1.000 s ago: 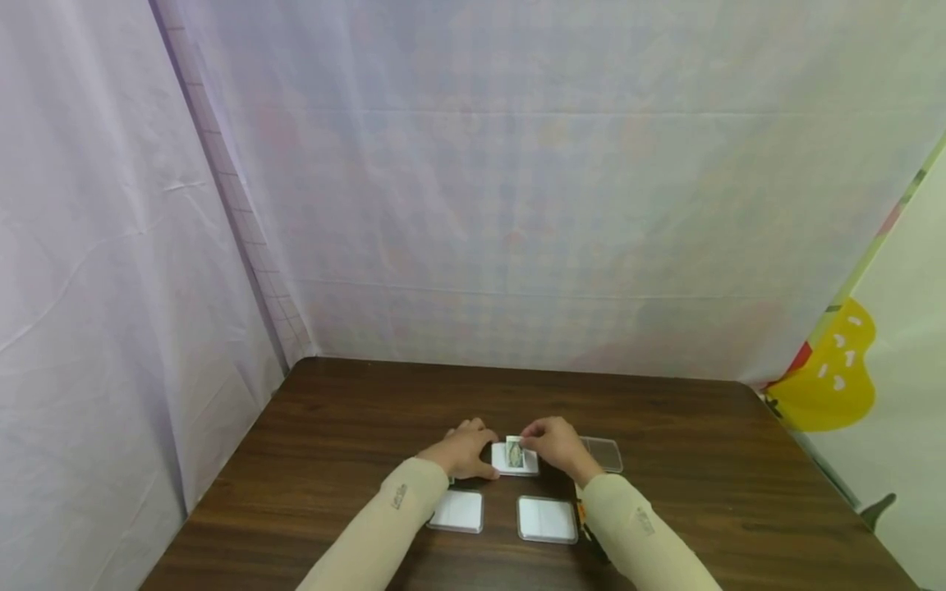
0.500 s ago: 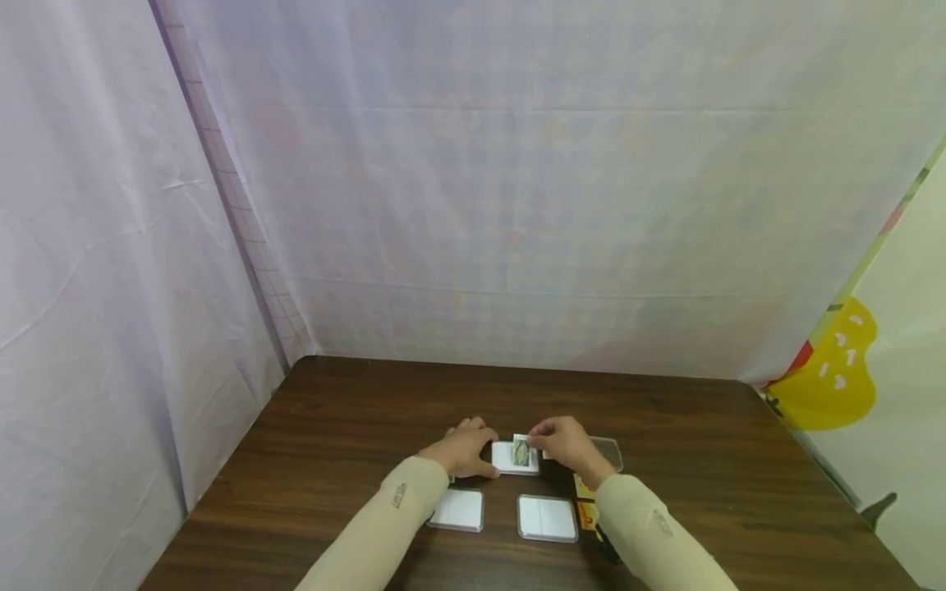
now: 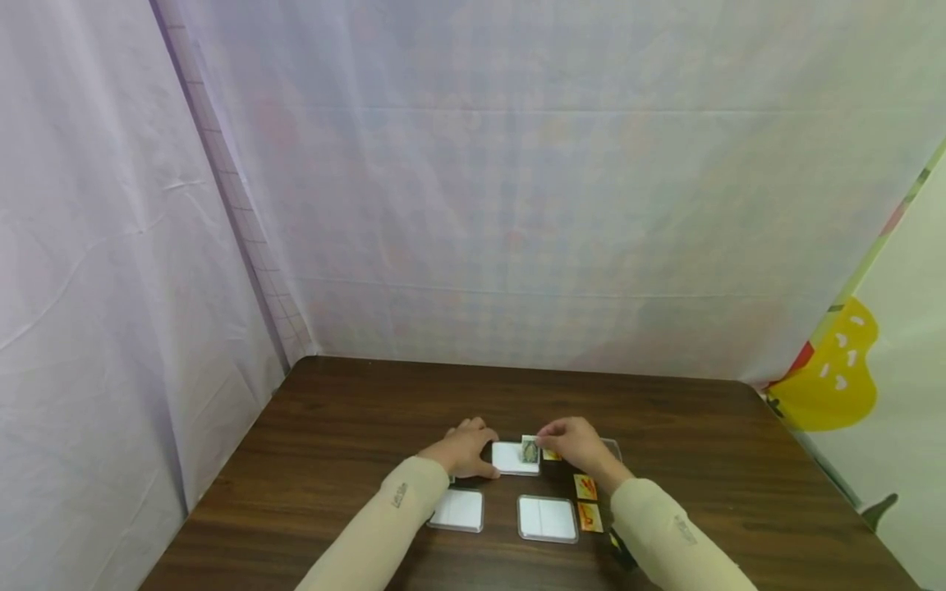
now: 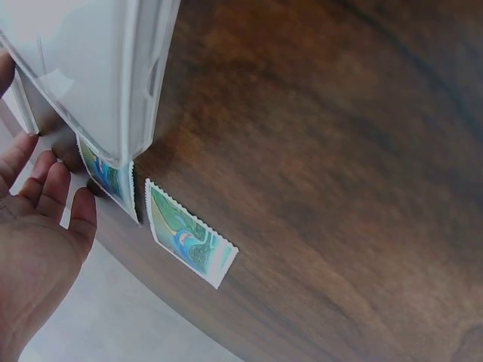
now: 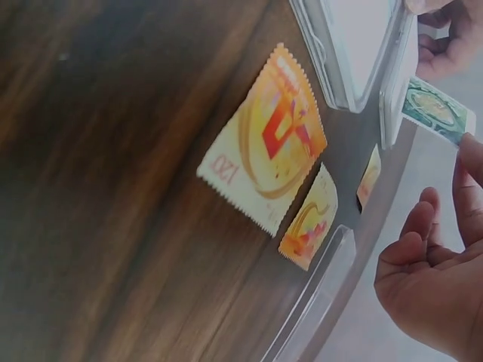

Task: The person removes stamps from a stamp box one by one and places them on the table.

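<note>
My right hand (image 3: 578, 446) pinches a small green stamp (image 5: 436, 109) by its edge between thumb and forefinger. The stamp is over the right end of a flat white case (image 3: 510, 458); whether it touches the case I cannot tell. My left hand (image 3: 461, 450) holds that case at its left end, thumb at the near corner and forefinger at the far one. Below the left hand in its wrist view lie two green-blue stamps (image 4: 189, 235), one partly behind a nearer case. Orange stamps (image 5: 272, 139) lie near the right hand, one (image 3: 552, 454) partly covered by it.
Two more white cases with clear rims lie nearer, one at left (image 3: 456, 510) and one at right (image 3: 547, 518). A clear lid (image 5: 317, 302) lies right of the orange stamps. Something dark (image 3: 623, 552) shows under the right sleeve. The brown wooden table (image 3: 384, 394) meets a pale curtain behind.
My right hand has slid rightward with the green stamp, from the case's middle to its right end. Orange stamps have come into sight beside the right forearm. The left hand has stayed still.
</note>
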`<control>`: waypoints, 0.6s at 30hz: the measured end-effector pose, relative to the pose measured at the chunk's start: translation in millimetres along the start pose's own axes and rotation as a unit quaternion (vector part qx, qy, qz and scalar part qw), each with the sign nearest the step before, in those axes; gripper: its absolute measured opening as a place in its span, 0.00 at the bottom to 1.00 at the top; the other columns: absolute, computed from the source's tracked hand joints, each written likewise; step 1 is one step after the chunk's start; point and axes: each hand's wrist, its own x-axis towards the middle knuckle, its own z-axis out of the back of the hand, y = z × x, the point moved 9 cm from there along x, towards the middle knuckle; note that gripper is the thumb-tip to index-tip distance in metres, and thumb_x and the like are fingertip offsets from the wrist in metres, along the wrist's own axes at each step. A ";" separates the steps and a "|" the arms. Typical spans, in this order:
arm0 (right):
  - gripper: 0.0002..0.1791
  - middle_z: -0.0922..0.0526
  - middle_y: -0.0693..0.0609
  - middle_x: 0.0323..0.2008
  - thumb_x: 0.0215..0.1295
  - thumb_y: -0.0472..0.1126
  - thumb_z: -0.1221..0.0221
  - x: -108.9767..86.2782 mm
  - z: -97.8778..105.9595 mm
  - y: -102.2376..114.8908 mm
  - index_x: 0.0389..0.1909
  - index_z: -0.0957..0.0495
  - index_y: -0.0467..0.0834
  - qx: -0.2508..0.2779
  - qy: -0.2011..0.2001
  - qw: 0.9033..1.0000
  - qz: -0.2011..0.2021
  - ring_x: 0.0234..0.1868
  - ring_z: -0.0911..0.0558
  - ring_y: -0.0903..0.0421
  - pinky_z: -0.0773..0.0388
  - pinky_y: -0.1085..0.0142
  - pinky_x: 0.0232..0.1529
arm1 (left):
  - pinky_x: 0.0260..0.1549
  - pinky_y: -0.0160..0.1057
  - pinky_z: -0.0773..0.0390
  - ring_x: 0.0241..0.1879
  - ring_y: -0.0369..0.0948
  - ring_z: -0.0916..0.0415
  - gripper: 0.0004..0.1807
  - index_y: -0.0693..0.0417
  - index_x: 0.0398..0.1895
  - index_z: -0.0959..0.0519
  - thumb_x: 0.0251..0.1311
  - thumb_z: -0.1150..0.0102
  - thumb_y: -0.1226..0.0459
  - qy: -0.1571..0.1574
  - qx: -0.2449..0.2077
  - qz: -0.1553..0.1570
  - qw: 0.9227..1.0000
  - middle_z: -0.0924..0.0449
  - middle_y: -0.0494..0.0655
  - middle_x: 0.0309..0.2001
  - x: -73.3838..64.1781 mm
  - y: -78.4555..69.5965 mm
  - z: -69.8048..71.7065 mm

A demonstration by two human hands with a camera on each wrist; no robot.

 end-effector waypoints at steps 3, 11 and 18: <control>0.07 0.18 0.53 0.31 0.59 0.41 0.31 -2.8 5.0 -1.8 0.33 0.15 0.41 -0.004 -0.006 1.000 -0.002 0.34 0.24 0.56 0.27 0.62 0.36 | 0.63 0.49 0.35 0.66 0.47 0.38 0.34 0.47 0.65 0.27 0.57 0.31 0.47 0.002 -0.001 0.000 1.000 0.34 0.48 0.65 -0.8 0.0 -0.2; 0.08 0.18 0.52 0.29 0.60 0.41 0.32 -14.6 13.1 -7.4 0.34 0.15 0.40 0.010 0.001 1.000 -0.011 0.32 0.24 0.55 0.26 0.62 0.33 | 0.63 0.48 0.35 0.66 0.47 0.38 0.33 0.47 0.65 0.26 0.58 0.32 0.47 -0.001 0.001 -0.006 1.000 0.33 0.48 0.64 -2.7 -1.2 1.3; 0.10 0.16 0.52 0.33 0.59 0.42 0.30 -23.1 17.4 -13.4 0.34 0.15 0.39 0.005 0.007 1.000 -0.016 0.36 0.21 0.55 0.23 0.57 0.40 | 0.63 0.46 0.35 0.63 0.45 0.37 0.33 0.49 0.63 0.25 0.57 0.31 0.48 -0.006 0.004 -0.015 1.000 0.31 0.47 0.60 0.2 -0.8 0.3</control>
